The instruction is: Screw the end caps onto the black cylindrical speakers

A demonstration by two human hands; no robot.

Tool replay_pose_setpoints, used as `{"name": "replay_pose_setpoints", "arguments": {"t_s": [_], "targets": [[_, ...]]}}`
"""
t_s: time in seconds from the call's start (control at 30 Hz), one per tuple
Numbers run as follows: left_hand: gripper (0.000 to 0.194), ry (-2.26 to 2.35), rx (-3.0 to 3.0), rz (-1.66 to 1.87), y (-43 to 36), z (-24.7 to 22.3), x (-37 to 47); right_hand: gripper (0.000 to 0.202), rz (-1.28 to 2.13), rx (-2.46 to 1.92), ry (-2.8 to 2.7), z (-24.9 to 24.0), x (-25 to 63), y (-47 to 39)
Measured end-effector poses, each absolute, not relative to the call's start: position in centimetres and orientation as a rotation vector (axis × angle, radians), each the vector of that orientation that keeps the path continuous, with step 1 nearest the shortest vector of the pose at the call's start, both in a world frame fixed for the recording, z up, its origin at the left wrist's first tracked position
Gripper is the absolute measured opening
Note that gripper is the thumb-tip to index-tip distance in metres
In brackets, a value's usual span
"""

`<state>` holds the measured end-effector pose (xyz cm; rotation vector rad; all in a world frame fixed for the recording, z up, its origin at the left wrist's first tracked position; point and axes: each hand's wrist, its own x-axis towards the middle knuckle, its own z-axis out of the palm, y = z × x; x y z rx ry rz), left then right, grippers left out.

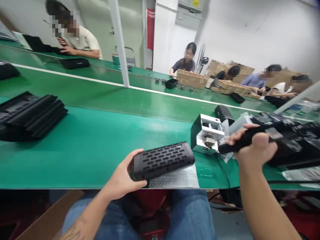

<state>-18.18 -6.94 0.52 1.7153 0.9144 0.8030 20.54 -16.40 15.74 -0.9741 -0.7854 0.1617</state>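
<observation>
My left hand (122, 178) is closed round the left end of a black slotted housing (163, 160), shaped like a portable speaker shell. The housing is tilted, right end higher, above a silvery sheet (175, 178) at the bench's front edge. Over on the right, my right hand (257, 151) grips a long, flat black piece (252, 133), slightly blurred, whose exact kind I cannot make out. Between the hands stands a small black-and-white machine (208, 135) with a metal fixture in its opening. The tip of the black piece is close to this machine.
Black trough-shaped parts (32, 116) are stacked at left. A pile of black parts (297, 143) with plastic wrap lies right, and another slotted housing (224, 114) behind the machine. A white post (120, 43) rises beyond. Several people work across the green conveyor (100, 90).
</observation>
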Motion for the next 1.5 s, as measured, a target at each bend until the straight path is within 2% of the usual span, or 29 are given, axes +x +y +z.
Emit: {"name": "replay_pose_setpoints", "arguments": {"t_s": [0.3, 0.4, 0.53, 0.6, 0.77, 0.9, 1.27, 1.5], "targets": [[0.096, 0.795, 2.020, 0.636, -8.5, 0.7, -14.5, 0.047, 0.127, -0.987, -0.921, 12.0, 24.3, -12.2], [0.108, 0.770, 2.136, 0.712, -8.6, -0.6, -14.3, 0.051, 0.167, -0.998, -0.947, 11.0, 24.0, -12.6], [0.122, 0.645, 2.259, 0.831, -9.2, -2.1, -13.9, 0.044, 0.211, -0.996, -0.998, 11.6, 23.4, -14.0], [0.118, 0.620, 2.263, 0.858, -9.4, -2.2, -13.7, 0.043, 0.224, -0.984, -1.008, 12.6, 23.0, -15.3], [0.104, 0.575, 2.259, 0.932, -9.6, -2.0, -13.3, 0.060, 0.442, -0.830, -1.129, 15.5, 21.0, -20.3], [0.099, 0.576, 2.255, 0.972, -9.7, -2.0, -13.3, 0.058, 0.625, -0.835, -1.181, 16.5, 17.9, -23.6], [0.103, 0.549, 2.242, 1.007, -9.7, -2.3, -13.2, 0.052, 0.666, -0.748, -1.151, 13.1, 15.6, -22.0], [0.102, 0.545, 2.247, 1.019, -9.8, -2.1, -13.1, 0.048, 0.682, -0.746, -1.202, 12.9, 16.0, -22.0]]}}
